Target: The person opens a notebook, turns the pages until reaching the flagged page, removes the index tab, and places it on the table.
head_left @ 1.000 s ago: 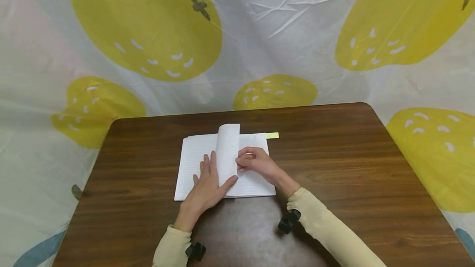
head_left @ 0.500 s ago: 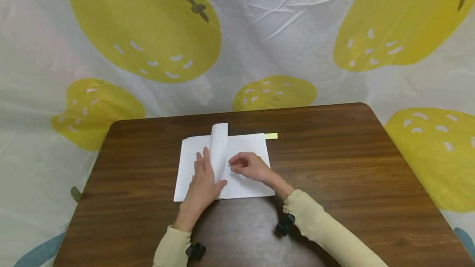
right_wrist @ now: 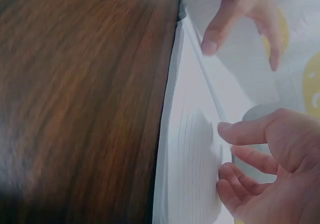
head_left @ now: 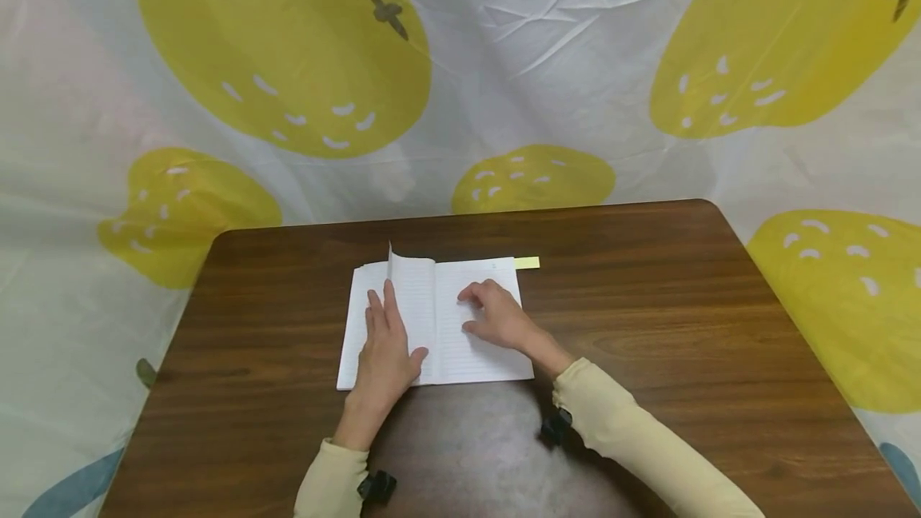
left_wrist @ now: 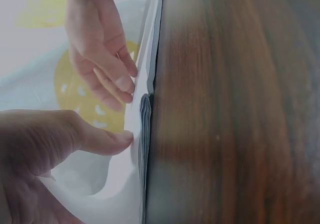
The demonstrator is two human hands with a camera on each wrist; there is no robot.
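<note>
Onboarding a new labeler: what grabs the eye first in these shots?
An open lined notebook lies mid-table on the dark wood table, both hands on it: the left hand flat on the left page, the right hand resting on the right page. A yellow tab sticks out at its top right corner, before a backdrop of big yellow fruit prints.

White lined notebook (head_left: 468,342), dark brown wood-grain table (head_left: 683,326), yellow tab (head_left: 528,263).

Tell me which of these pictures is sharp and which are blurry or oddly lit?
Head view: sharp and evenly lit, with a pale sheen on the table near the sleeves. Left wrist view: the left hand looms soft and close, and the wood grain is smeared. Right wrist view: the notebook shows faint lines, the table is blurred and dark at the lower left corner.
</note>
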